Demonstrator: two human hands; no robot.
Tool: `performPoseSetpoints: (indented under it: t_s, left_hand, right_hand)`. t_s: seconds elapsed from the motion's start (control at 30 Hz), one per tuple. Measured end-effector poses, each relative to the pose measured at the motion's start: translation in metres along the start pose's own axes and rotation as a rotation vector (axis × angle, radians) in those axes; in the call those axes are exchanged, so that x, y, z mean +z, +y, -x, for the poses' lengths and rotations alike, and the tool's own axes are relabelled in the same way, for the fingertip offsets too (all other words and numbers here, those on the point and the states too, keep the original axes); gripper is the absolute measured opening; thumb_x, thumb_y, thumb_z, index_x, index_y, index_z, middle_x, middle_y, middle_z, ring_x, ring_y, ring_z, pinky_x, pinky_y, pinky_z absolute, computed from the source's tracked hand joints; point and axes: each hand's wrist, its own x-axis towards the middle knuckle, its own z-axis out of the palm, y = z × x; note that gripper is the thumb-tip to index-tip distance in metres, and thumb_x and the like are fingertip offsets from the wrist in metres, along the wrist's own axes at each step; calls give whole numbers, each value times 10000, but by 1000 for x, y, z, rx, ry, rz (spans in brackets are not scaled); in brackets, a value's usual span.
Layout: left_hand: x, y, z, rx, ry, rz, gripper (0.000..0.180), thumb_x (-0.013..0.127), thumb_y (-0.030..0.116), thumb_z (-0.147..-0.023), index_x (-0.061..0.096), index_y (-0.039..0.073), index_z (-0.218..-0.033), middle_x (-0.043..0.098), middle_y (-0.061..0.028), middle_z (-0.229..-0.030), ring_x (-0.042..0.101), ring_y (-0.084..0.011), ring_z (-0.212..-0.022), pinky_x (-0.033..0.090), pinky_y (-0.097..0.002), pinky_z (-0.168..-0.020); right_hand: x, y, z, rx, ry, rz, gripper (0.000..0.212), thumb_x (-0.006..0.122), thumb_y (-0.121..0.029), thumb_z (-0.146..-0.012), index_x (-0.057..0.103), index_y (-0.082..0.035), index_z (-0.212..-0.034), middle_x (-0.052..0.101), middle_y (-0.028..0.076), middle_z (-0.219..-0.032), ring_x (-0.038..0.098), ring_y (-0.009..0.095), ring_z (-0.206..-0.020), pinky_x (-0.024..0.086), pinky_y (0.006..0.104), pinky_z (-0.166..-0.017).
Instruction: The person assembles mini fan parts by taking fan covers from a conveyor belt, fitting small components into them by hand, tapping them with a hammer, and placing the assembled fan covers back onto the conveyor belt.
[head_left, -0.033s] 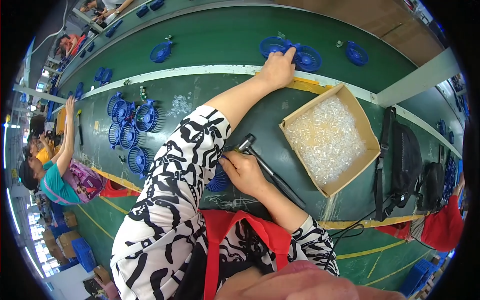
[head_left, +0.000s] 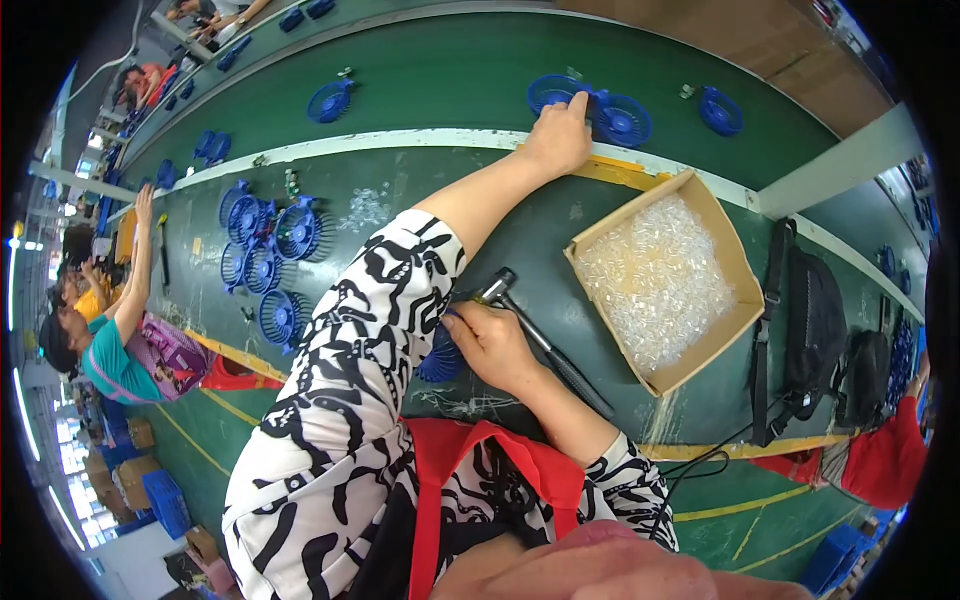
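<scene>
My left hand [head_left: 560, 138] reaches out over the green belt, its index finger stretched onto two round blue fan grilles [head_left: 622, 120] that lie side by side. Its other fingers are bent and partly hidden, and seem closed on the grilles' joined edge. Close to my body, my right hand [head_left: 492, 345] is closed, thumb against fingers, on the edge of another blue fan grille [head_left: 440, 358]. My left sleeve hides much of that grille. Just beside the right hand lies a hammer [head_left: 560, 372] with a metal head and dark handle.
An open cardboard box [head_left: 740, 250] of small clear plastic pieces stands to the right, a black bag [head_left: 808, 320] beyond it. Several blue fan grilles [head_left: 262, 268] cluster at left near scattered clear pieces [head_left: 365, 208]. A metal post [head_left: 840, 160] rises at right; co-workers sit both sides.
</scene>
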Motion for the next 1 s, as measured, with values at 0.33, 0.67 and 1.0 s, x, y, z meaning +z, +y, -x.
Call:
performPoseSetpoints:
  t_s: [0.33, 0.67, 1.0]
  left_hand:
    - [-50, -79, 4, 106, 257, -128, 81, 664, 27, -711, 648, -8, -782, 632, -206, -846, 591, -378, -860, 475, -460, -813]
    - [-174, -158, 22, -91, 585, -293, 116, 672, 91, -740, 642, -13, -783, 635, -212, -826, 601, -397, -825, 484, -477, -755]
    - [-294, -203, 185, -309, 438, -675, 117, 608, 98, -777, 639, -8, -814, 629, -221, -833, 604, -413, -794, 483, -474, -715]
  right_hand:
    - [-2, 1, 4, 76, -46, -3, 158, 599, -130, -917, 624, 26, -922, 626, 211, -740, 630, 372, -655, 488, 401, -594]
    - [-2, 5, 6, 14, -26, 15, 162, 609, -138, -924, 643, 19, -941, 627, 125, -671, 616, 224, -565, 474, 319, -547]
    - [3, 4, 3, 17, -4, -58, 204, 580, -166, -925, 572, 6, -815, 568, 191, -683, 574, 377, -631, 436, 426, -578]
